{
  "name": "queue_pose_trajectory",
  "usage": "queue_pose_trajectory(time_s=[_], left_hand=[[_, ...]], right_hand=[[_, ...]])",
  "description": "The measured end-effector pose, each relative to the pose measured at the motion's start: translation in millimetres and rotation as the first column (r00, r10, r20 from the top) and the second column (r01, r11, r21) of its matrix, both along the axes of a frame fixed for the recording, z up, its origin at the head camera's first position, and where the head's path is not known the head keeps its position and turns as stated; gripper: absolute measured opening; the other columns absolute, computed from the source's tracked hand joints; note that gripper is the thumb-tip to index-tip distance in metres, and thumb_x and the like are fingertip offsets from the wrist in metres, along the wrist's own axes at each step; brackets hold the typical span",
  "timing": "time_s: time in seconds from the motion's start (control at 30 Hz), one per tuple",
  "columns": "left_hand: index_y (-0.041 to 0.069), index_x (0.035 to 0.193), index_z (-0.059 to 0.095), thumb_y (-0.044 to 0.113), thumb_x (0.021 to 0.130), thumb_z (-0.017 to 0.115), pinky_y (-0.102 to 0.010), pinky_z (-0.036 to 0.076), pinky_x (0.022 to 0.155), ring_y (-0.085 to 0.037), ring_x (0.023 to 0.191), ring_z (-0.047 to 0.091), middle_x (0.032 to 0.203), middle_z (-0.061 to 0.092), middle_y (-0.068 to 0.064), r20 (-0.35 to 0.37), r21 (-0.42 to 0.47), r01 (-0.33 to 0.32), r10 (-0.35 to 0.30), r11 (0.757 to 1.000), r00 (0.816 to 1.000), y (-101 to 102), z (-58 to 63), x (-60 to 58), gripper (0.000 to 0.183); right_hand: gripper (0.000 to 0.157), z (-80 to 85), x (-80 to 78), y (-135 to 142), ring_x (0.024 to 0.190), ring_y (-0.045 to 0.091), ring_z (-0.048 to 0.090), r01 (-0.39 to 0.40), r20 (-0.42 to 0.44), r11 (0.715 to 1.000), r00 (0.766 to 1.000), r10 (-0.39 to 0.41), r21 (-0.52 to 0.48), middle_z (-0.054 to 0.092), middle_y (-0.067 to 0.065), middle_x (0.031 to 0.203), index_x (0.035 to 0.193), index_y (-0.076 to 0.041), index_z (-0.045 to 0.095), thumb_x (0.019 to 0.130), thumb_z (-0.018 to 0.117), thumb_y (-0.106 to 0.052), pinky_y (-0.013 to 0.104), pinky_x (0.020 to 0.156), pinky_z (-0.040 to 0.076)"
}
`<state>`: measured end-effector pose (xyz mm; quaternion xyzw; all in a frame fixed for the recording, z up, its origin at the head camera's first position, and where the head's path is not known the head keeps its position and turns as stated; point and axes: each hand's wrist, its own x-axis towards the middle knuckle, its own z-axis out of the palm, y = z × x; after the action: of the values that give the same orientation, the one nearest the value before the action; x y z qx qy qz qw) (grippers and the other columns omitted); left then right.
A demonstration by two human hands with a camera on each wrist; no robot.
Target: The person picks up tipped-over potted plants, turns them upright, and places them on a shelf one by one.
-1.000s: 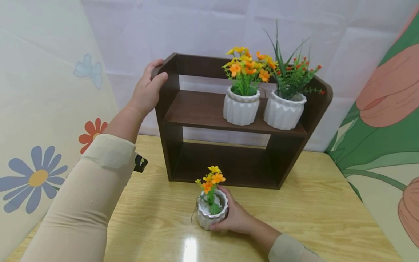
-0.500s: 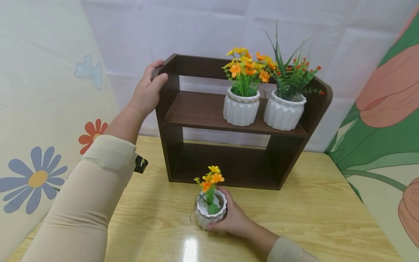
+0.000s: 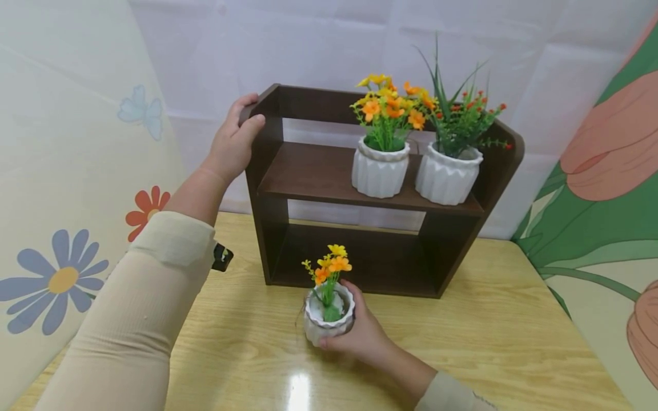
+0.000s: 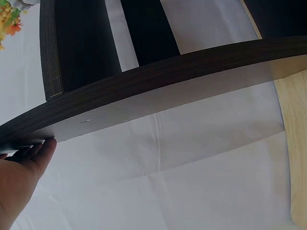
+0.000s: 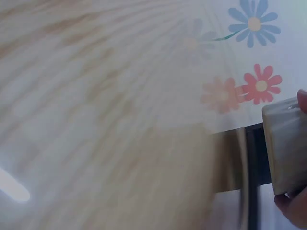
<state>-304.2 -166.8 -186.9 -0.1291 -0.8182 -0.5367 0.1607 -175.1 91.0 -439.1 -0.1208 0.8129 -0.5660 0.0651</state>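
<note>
My left hand (image 3: 231,142) grips the top of the left side panel of a dark brown two-tier shelf (image 3: 311,165). In the left wrist view, that hand (image 4: 21,179) holds the panel's edge (image 4: 144,91). In front of the shelf, my right hand (image 3: 366,338) holds a small white fluted flowerpot (image 3: 315,330) with yellow and orange artificial flowers (image 3: 331,267). Fingers wrap the pot's right side, thumb at the front. Only part of this pot (image 5: 288,148) shows in the right wrist view, where it looks raised off the table.
Two white fluted pots stand on the upper tier: one with orange flowers (image 3: 379,171), one with red-berried greenery (image 3: 446,178) at its right. The wooden table (image 3: 493,331) carries the shelf. A white cloth (image 3: 329,45) hangs behind; floral panels (image 3: 61,171) flank both sides.
The right hand has moved the flowerpot slightly up in the head view, toward the shelf, and a little left. The left hand and the shelf hold still.
</note>
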Motion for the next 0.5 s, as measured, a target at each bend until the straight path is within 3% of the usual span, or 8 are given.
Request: queue_pose_trajectory(time_s=[0.33, 0.5], left_hand=[[0.030, 0.152, 0.028, 0.041, 0.100, 0.034, -0.032, 0.041, 0.086, -0.024, 0.105, 0.050, 0.140, 0.040, -0.015, 0.001, 0.000, -0.003, 0.003, 1.000, 1.000, 1, 0.3, 1.1, 0.053], [0.029, 0.152, 0.028, 0.041, 0.100, 0.034, -0.032, 0.041, 0.087, -0.025, 0.107, 0.050, 0.141, 0.040, -0.015, -0.004, -0.003, -0.005, 0.005, 1.000, 1.000, 1, 0.2, -0.3, 0.053]], right_hand=[[0.118, 35.5, 0.6, -10, 0.133, 0.035, 0.046, 0.069, -0.051, 0.998, 0.996, -0.069, -0.010, 0.045, 0.009, 0.148, 0.152, -0.029, 0.023, 0.057, 0.094, -0.019, 0.059, 0.110, 0.033], [0.119, 53.0, -0.1, -14, 0.131, 0.031, 0.047, 0.094, -0.088, 0.996, 0.992, -0.095, -0.008, 0.047, 0.008, 0.145, 0.152, -0.024, 0.025, 0.056, 0.095, -0.020, 0.056, 0.108, 0.037]])
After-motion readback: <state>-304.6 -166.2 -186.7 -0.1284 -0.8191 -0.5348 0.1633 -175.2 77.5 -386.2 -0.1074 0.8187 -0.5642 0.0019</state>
